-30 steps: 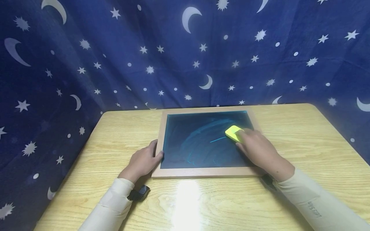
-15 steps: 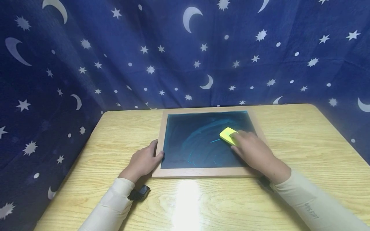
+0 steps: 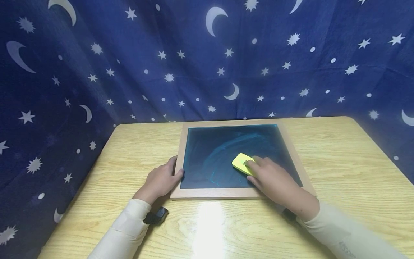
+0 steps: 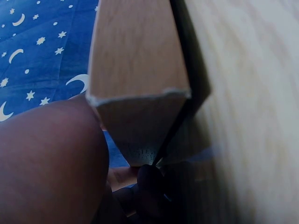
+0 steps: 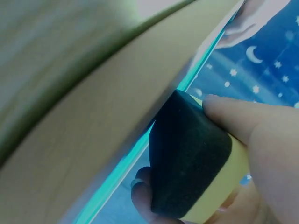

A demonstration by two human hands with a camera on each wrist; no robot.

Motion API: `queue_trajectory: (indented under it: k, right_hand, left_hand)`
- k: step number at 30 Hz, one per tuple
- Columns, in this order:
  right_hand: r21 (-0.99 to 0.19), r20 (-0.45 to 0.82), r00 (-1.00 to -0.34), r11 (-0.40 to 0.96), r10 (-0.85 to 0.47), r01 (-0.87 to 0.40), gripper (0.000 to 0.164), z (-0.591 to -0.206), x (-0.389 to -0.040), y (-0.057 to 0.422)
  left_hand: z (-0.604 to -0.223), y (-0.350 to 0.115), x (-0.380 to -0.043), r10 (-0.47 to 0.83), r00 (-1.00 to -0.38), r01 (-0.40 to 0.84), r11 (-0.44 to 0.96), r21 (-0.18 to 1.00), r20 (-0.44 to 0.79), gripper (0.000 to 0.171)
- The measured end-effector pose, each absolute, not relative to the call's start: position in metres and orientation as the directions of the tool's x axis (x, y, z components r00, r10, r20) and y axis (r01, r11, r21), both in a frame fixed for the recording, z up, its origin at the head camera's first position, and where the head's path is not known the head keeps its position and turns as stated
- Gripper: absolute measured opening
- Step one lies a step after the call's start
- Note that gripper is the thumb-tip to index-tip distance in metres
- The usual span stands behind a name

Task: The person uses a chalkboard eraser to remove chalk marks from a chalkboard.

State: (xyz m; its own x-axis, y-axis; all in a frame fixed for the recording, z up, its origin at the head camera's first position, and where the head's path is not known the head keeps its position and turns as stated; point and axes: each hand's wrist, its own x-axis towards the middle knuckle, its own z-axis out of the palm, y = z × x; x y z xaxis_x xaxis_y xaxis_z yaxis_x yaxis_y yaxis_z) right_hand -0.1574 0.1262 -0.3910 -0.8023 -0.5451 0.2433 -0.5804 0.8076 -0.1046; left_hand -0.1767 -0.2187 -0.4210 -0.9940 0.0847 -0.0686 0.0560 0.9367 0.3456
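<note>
A small chalkboard (image 3: 200, 154) with a pale wooden frame (image 3: 213, 193) lies on the table, its dark surface carrying faint blue chalk smears. My left hand (image 3: 161, 178) grips the frame's left side, thumb over the top edge; the left wrist view shows the frame corner (image 4: 140, 56) with fingertips (image 4: 149, 182) beyond it. In my right hand (image 3: 275, 180) is a yellow chalkboard eraser (image 3: 242, 162), pinched between thumb and fingers over the board's lower middle. The right wrist view shows the eraser's black felt (image 5: 187, 163) at the board; exact contact is hard to tell.
Light wood tabletop (image 3: 136, 144) surrounds the board, with a bright glare patch (image 3: 208, 230) in front. A dark blue curtain (image 3: 181, 32) with moons and stars hangs behind and to the left. Faint blue chalk marks (image 3: 214, 177) show near the board's lower left.
My right hand has carried the eraser down and left across the board. The short blue chalk line beside it is no longer visible. My left hand has stayed on the frame.
</note>
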Motion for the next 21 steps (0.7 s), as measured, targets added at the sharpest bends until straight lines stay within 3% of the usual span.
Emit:
queue_trajectory:
  k: [13, 21]
  right_hand:
    - [-0.023, 0.305, -0.71, 0.741, -0.635, -0.672, 0.036, -0.392, -0.127, 0.106]
    - [-0.051, 0.297, -0.745, 0.769, -0.597, -0.637, 0.037, -0.394, -0.124, 0.102]
  left_hand:
    - [-0.422, -0.219, -0.178, 0.092, -0.994, 0.065, 0.939, 0.337, -0.065, 0.064]
    - [-0.424, -0.219, -0.178, 0.092, -0.994, 0.064, 0.938, 0.34, -0.067, 0.065]
